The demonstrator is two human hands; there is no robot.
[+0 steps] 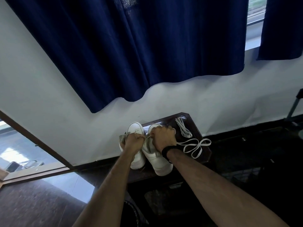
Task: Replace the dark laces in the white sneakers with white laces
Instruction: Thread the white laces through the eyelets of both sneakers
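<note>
Two white sneakers stand side by side on a small dark wooden table (207, 150), toes toward the wall: the left sneaker (135, 128) and the right sneaker (158, 161). My left hand (133, 142) is curled into a fist between the two shoes and pinches a greyish lace end. My right hand (162, 136) is curled over the right sneaker's lacing area and grips its lace; the eyelets beneath are hidden. A folded white lace (183, 127) lies at the table's back right. A second white lace (195, 145) lies looped loosely near the right edge.
The table stands against a white wall (65, 102) under a dark blue curtain (131, 46). A doorway opens at the left (19, 149). Dark floor and dim dark items surround the table; a metal leg (293, 107) stands at far right.
</note>
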